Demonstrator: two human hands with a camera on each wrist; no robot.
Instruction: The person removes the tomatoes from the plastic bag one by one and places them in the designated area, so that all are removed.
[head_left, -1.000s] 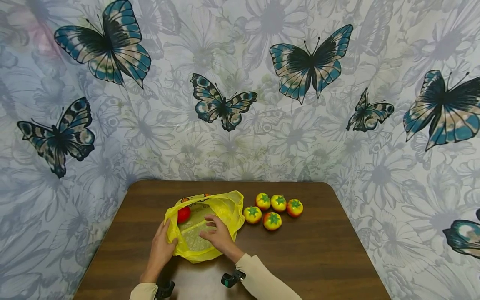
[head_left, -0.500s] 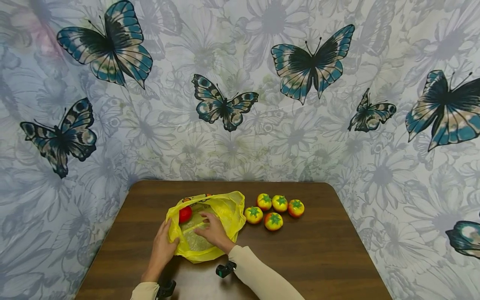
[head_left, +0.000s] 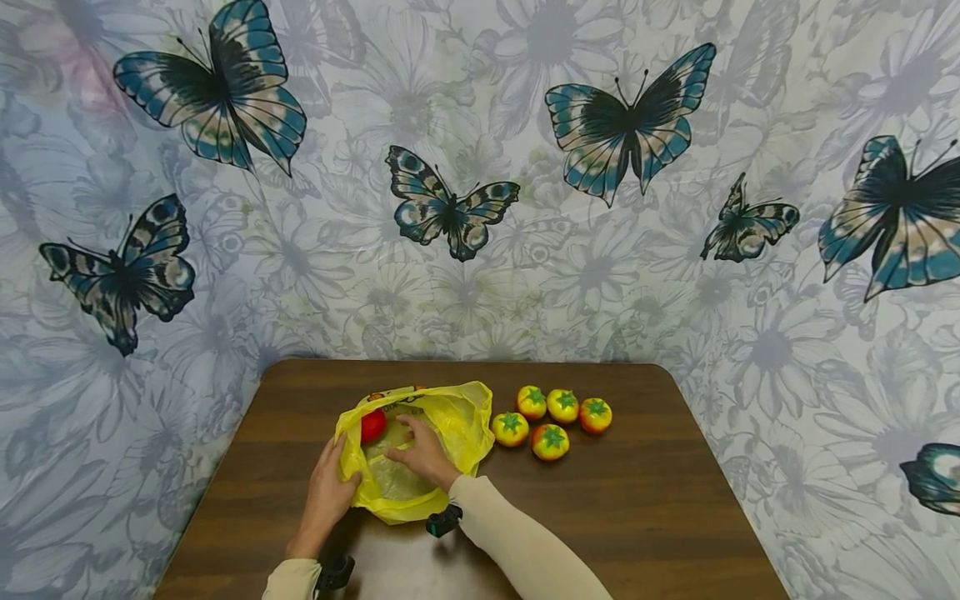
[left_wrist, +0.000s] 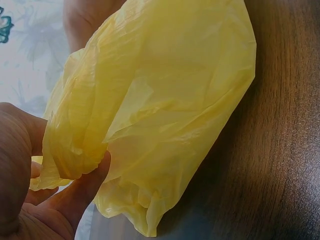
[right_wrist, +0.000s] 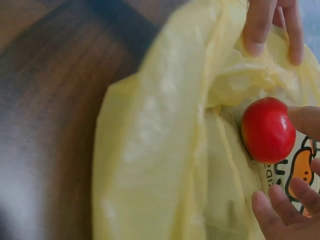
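A yellow plastic bag (head_left: pixel 405 510) lies on the table with its mouth spread wide. At its left rim my left hand (head_left: pixel 330 492) pinches the plastic, thumb on one side and fingers on the other, as the left wrist view shows of the bag (left_wrist: pixel 170 110). Inside, a smooth red tomato (right_wrist: pixel 268 131) rests by the printed far wall. My right hand (head_left: pixel 426 454) reaches into the mouth with its fingers spread. In the right wrist view its thumb tip comes right to the tomato's edge, while the other fingers (right_wrist: pixel 285 212) stand apart from it.
Several yellow-red tomatoes (head_left: pixel 551 442) with green star-shaped tops stand in a group right of the bag, the closest one beside its rim. The brown wooden table (head_left: pixel 637 517) reaches back to a butterfly-patterned wall covering (head_left: pixel 585 308).
My right hand has moved left and farther into the bag, closer to the red tomato. My left hand keeps its hold on the rim. The tomatoes outside stay put.
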